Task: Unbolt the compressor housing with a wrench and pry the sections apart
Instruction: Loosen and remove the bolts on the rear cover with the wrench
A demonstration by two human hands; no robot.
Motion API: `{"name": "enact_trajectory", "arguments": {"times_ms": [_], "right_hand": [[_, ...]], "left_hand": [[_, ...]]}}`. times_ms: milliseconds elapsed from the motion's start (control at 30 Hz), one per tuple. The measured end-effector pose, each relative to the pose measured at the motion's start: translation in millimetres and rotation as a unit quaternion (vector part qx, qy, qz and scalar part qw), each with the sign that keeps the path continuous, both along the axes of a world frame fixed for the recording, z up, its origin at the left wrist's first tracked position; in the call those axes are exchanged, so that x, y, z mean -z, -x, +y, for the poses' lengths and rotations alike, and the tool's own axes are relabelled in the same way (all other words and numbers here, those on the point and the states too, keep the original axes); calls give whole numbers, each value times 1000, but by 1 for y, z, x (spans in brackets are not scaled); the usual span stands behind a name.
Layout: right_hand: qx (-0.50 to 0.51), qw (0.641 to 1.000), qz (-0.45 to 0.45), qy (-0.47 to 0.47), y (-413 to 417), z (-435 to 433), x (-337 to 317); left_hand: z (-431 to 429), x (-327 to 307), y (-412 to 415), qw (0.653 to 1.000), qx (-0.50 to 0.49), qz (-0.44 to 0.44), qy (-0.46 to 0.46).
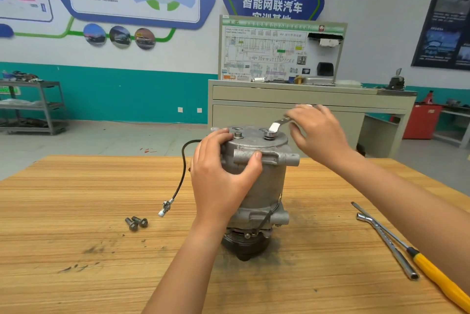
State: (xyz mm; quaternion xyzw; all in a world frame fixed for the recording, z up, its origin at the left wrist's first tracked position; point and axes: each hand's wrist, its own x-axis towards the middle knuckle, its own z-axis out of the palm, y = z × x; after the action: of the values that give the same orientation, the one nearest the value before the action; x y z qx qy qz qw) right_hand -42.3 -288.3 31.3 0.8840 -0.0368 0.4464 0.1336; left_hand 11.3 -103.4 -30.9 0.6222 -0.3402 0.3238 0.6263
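Note:
A grey metal compressor (264, 186) stands upright on its pulley in the middle of the wooden table (76, 212). My left hand (221, 176) grips the upper housing from the left, thumb across the front lug. My right hand (318, 133) holds a silver wrench (276, 126) whose ring end sits on a bolt (268, 134) on the top cover. A second bolt (238, 135) stands in the top cover to the left. Two removed bolts (136, 223) lie on the table left of the compressor.
A black cable with a white connector (165, 208) trails from the compressor's left side. A yellow-handled screwdriver (432, 273) and a silver socket wrench (389, 245) lie at the right of the table. A workbench with a display board (279, 51) stands behind.

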Motion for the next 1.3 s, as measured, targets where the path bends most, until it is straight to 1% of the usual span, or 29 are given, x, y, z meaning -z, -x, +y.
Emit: {"name": "enact_trajectory", "arguments": {"times_ms": [100, 133, 167, 200, 233, 267, 300, 333, 367, 433, 467, 500, 533, 567, 667, 733, 867, 933, 1033, 1100, 1200, 1233, 1267, 1300], "right_hand": [[-20, 994, 105, 36, -32, 1, -17], [-14, 991, 123, 53, -34, 1, -21], [3, 991, 122, 50, -33, 2, -23], [27, 995, 92, 19, -30, -1, -25], [28, 998, 23, -53, -23, -3, -27], [1, 988, -50, -145, -13, -3, -30], [-33, 970, -102, -217, -1, -2, -34], [-59, 958, -119, -254, 13, 0, -36], [-50, 967, -94, -230, 26, 2, -37], [6, 994, 22, -110, 54, 11, -32], [35, 995, 65, -71, 65, 18, -28], [51, 993, 95, -55, 74, 23, -24], [55, 990, 113, -63, 80, 28, -21], [70, 987, 126, -66, 84, 31, -19], [120, 982, 145, -33, 83, 38, -21], [160, 976, 150, 2, 80, 43, -23], [248, 948, 183, 82, 78, 66, -35], [269, 935, 199, 114, 80, 82, -39], [265, 928, 234, 118, 83, 100, -42], [262, 930, 235, 108, 85, 104, -41], [283, 934, 199, 91, 85, 94, -30], [254, 953, 147, 77, 84, 83, -23], [203, 973, 77, 75, 81, 68, -16], [159, 984, 34, 66, 76, 51, -8]], "left_hand": [[1, 0, 1, 1000, 1, 2, -2], [1, 0, 2, 1000, 4, 5, -4], [2, 0, 3, 1000, 7, 9, -5], [2, 0, 3, 1000, 11, 14, -8], [3, 0, 3, 1000, 14, 18, -12], [3, -1, 3, 1000, 15, 20, -15], [3, -1, 3, 1000, 16, 21, -15], [3, -1, 3, 1000, 16, 21, -14], [2, 0, 3, 1000, 16, 21, -11], [0, 0, 3, 1000, 14, 18, -2], [-1, 1, 3, 1000, 12, 16, 2], [-2, 1, 3, 1000, 11, 14, 5], [-2, 2, 3, 1000, 11, 13, 5], [-2, 2, 3, 1000, 11, 13, 5], [-2, 2, 2, 1000, 13, 12, 1], [-2, 2, 1, 1000, 15, 10, 2], [-3, 3, 1, 1000, 14, 10, 10], [-4, 3, 1, 1000, 13, 10, 14], [-4, 3, 1, 1000, 12, 9, 14], [-4, 3, 1, 1000, 12, 8, 11], [-3, 3, 1, 1000, 12, 8, 8], [-3, 4, 1, 1000, 12, 9, 8], [-3, 4, 1, 1000, 10, 8, 7], [-4, 4, 1, 1000, 8, 8, 6]]}}
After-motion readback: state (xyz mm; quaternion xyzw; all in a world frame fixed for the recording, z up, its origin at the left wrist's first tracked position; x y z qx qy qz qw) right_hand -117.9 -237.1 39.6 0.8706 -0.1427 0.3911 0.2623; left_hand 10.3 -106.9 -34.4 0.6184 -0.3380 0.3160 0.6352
